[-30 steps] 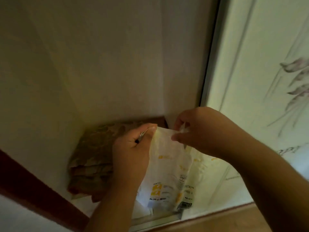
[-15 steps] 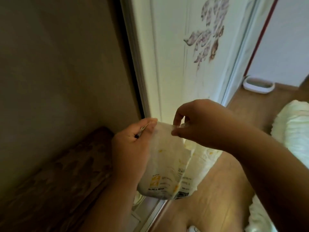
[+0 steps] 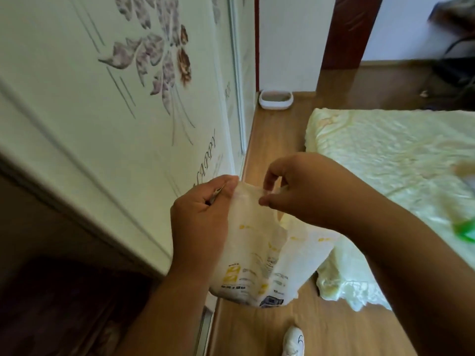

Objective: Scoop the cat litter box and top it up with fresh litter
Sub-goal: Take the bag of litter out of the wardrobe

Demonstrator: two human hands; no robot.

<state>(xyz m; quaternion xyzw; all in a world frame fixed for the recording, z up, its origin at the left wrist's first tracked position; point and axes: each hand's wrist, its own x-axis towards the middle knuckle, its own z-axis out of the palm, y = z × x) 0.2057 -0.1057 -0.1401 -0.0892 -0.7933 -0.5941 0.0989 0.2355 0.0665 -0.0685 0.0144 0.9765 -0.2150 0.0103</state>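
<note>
I hold a thin white plastic bag (image 3: 259, 263) with yellow print in front of me, hanging above the wooden floor. My left hand (image 3: 200, 222) grips the bag's top edge on the left, with a small dark thing pinched in the same fingers. My right hand (image 3: 300, 191) pinches the top edge on the right, so the mouth is pulled slightly apart. A white litter box (image 3: 275, 98) sits on the floor far ahead, against the wall by the wardrobe's end.
A white sliding wardrobe door (image 3: 123, 104) with a flower print runs along the left. A bed with a pale yellow cover (image 3: 390, 160) fills the right. A strip of wooden floor (image 3: 272, 142) runs between them. My white shoe (image 3: 293, 341) shows at the bottom.
My view has swung right from the dark corner to the room, bringing the wardrobe door, bed and litter box into sight. Both hands keep their hold on the bag's top.
</note>
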